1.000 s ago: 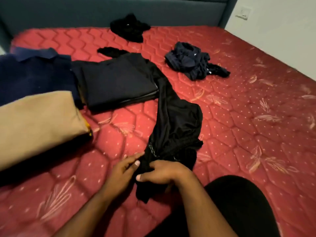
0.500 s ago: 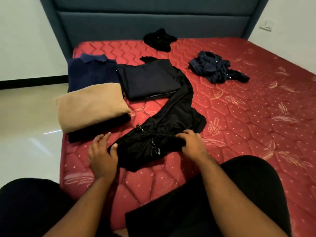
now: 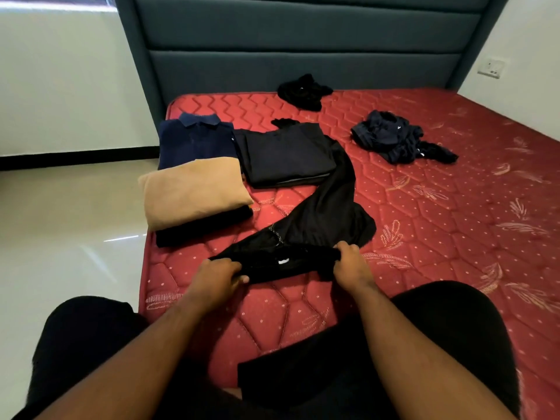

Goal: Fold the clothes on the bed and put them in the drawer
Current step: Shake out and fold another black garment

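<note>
A long black garment [image 3: 321, 219] trails across the red mattress [image 3: 424, 225]. Its near end is stretched between my hands. My left hand [image 3: 216, 278] grips the left side of that end and my right hand [image 3: 350, 262] grips the right side. A small white label shows on the cloth between them. Folded clothes lie to the left: a tan piece [image 3: 194, 189] on top of a black one, a navy polo shirt [image 3: 197, 137] and a dark folded piece [image 3: 285, 154]. Unfolded, a black heap [image 3: 303, 90] and a navy heap [image 3: 397, 136] lie further back.
A blue-grey padded headboard [image 3: 303, 56] stands behind the bed. A glossy tiled floor [image 3: 66, 225] is to the left, past the mattress edge. A white wall with a socket [image 3: 491, 68] is on the right. My dark-clad knees fill the bottom of the view.
My hands have spread apart and closed on the near end of the black garment, pulling it flat. The view has pulled back and risen, showing the headboard and floor.
</note>
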The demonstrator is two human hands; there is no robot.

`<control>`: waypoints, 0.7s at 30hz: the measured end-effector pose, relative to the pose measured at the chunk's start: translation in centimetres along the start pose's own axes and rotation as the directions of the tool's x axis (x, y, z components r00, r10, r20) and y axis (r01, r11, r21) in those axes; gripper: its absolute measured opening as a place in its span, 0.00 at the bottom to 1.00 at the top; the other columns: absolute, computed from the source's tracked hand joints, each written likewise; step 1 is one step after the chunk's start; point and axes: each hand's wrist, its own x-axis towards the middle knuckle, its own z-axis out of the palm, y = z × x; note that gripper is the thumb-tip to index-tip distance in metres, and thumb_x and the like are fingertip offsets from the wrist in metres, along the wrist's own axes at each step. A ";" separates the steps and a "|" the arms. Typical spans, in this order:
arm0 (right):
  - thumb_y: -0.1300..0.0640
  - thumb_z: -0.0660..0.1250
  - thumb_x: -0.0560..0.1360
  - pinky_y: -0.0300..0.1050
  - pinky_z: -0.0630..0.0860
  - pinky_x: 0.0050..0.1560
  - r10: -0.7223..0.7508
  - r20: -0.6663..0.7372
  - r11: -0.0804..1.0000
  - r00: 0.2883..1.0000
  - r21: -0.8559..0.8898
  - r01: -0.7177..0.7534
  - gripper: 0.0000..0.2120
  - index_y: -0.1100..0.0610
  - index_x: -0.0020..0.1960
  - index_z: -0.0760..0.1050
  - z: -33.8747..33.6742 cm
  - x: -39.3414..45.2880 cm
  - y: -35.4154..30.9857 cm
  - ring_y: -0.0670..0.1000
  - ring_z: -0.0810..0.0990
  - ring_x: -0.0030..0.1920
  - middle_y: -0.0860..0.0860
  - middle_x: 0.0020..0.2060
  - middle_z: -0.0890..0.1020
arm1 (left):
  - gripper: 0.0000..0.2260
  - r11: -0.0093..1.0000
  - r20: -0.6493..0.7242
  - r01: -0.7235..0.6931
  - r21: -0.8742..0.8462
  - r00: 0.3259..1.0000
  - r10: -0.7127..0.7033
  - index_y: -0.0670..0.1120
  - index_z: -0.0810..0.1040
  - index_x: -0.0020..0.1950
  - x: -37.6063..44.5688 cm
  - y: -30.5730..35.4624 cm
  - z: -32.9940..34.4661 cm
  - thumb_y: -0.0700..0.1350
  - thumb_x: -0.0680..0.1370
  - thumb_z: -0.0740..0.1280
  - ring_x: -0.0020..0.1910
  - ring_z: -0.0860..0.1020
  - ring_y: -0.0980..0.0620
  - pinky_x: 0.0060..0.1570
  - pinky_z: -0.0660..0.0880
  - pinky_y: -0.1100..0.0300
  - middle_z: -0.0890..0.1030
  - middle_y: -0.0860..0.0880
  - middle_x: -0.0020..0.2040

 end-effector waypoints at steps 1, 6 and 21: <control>0.68 0.63 0.71 0.48 0.74 0.50 0.003 -0.018 0.993 1.000 0.118 -0.001 0.13 0.54 0.51 0.75 -0.5 0.0 -0.2 0.59 0.78 0.50 0.57 0.51 0.77 | 0.12 0.996 0.000 -0.002 0.086 1.000 0.002 0.47 0.81 0.50 -0.1 -0.7 -0.9 0.55 0.78 0.66 0.53 0.79 0.44 0.49 0.71 0.53 0.82 0.47 0.50; 0.72 0.65 0.73 0.43 0.76 0.22 0.200 0.046 0.747 0.979 0.639 -0.183 0.10 0.59 0.39 0.74 -5.6 -0.3 -1.1 0.52 0.75 0.28 0.57 0.34 0.76 | 0.06 0.918 -0.205 -0.080 0.388 0.964 0.171 0.50 0.78 0.32 -0.6 -4.4 -5.5 0.49 0.68 0.67 0.32 0.76 0.44 0.38 0.65 0.52 0.75 0.50 0.29; 0.78 0.60 0.70 0.34 0.70 0.22 -0.196 -0.186 0.877 0.963 0.406 0.257 0.17 0.60 0.38 0.80 -37.2 4.9 -14.0 0.44 0.73 0.20 0.51 0.22 0.78 | 0.17 0.928 -0.561 0.160 0.338 0.826 0.062 0.54 0.78 0.59 11.4 -1.0 -34.2 0.61 0.75 0.67 0.52 0.81 0.47 0.54 0.62 0.51 0.84 0.48 0.49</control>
